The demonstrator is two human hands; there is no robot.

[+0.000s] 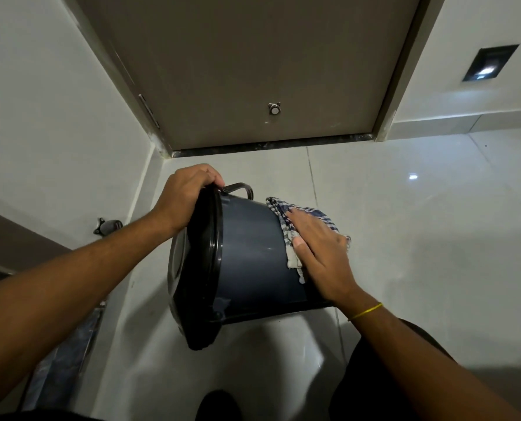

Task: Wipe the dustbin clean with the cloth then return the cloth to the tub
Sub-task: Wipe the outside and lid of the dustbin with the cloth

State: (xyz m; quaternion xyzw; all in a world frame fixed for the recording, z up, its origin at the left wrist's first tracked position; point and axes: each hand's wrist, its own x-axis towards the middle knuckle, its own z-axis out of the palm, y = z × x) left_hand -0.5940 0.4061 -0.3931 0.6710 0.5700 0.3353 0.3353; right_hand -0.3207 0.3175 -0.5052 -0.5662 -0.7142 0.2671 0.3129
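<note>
A dark grey dustbin [247, 256] with a black lid and rim is held off the floor, tipped on its side with the lid end toward the left. My left hand [183, 199] grips the black rim at the top, next to the bin's handle. A blue-and-white checked cloth [286, 220] lies over the bin's side near its base. My right hand [320, 253] presses flat on the cloth, fingers spread across it. No tub is in view.
A brown door [253, 71] with a metal stopper [273, 108] stands straight ahead, white walls on both sides. Glossy white floor tiles [420, 223] spread to the right. A door stop [107, 226] sits on the left wall. My dark-clad knee [383, 375] shows at the bottom.
</note>
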